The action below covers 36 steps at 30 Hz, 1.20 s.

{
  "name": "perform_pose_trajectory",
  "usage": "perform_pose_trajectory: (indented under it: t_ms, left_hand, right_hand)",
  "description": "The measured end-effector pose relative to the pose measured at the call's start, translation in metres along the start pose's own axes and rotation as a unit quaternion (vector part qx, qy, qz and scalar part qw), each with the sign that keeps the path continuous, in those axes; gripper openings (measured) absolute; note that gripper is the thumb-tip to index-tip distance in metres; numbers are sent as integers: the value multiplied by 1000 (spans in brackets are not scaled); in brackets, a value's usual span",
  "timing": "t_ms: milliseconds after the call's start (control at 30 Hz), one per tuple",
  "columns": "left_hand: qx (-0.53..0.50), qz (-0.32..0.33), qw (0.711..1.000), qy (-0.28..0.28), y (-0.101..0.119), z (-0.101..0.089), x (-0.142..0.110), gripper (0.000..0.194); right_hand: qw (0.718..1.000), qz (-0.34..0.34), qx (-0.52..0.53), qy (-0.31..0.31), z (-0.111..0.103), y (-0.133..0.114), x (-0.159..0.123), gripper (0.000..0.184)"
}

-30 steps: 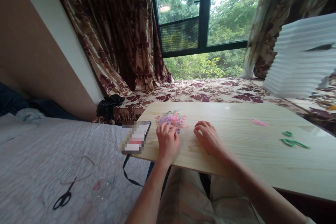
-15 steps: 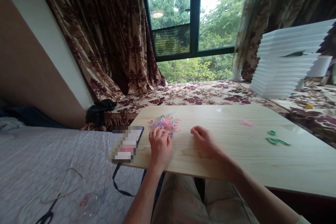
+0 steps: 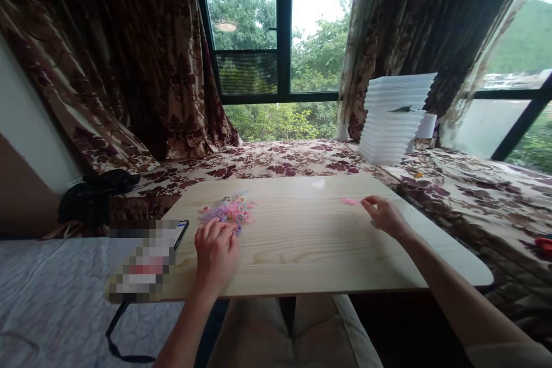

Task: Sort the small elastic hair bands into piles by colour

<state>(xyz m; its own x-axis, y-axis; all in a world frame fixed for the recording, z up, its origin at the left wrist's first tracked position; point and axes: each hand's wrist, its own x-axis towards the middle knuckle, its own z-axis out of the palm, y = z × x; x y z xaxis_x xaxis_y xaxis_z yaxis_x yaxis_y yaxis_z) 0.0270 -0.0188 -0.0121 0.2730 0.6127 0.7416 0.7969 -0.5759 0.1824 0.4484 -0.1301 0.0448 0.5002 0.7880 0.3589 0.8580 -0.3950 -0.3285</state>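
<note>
A tangled pile of small pastel rings and strands point(image 3: 235, 208), pink, purple and pale green, lies on the left half of the wooden table point(image 3: 293, 247). My left hand point(image 3: 217, 252) rests palm down at its near edge, fingers stretched out and touching it. Over on the right, my right hand point(image 3: 385, 217) is just above the tabletop with its fingers curled together; whatever they may hold is hidden. Just left of those fingertips lies a small bunch of pink strands point(image 3: 348, 201). The green loops seen earlier do not show now, around where my right hand is.
A phone point(image 3: 181, 233), mostly blurred out, lies at the table's left end, a black strap point(image 3: 112, 330) hanging below. A stack of white foam sheets point(image 3: 390, 132) stands on the floral-covered ledge point(image 3: 276, 156) behind. A black bag point(image 3: 92, 198) sits at the left.
My right hand has moved right across the table, to beside the pink strands, over where green loops lay. My left hand stays at the pile. The view has turned right.
</note>
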Motion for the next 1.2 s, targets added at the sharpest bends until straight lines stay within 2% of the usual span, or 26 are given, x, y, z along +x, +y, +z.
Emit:
perform_pose_trajectory:
  t_ms: [100,300,600,933,1000,1067,1200]
  left_hand:
    - [8,8,1000,2,-2,1,0,22]
    - [8,12,1000,9,-4,4,-2,23]
    - [-5,12,1000,16,-6,6,-2,22]
    - [-9,11,1000,16,-6,7,-3,21]
    - [-8,4,1000,14,-4,5,-2,21]
    - [-10,-10,1000,7,-1,1,-1,21]
    - [-11,-33,999,-6,6,-5,2,22]
  right_hand:
    - [997,10,-69,-14,-2,2,12,30]
    - [994,-11,-109,-17,8,-2,30,26]
    - [987,-67,-143,-21,12,-12,31,26]
    - [991,-83,-109,6,-30,-6,16,29]
    - [992,-104,-74,12,-28,-13,8,29]
    - [990,-141,-26,16,-17,-28,-1,28]
    - [972,-224,75,-2,19,-83,-17,25]
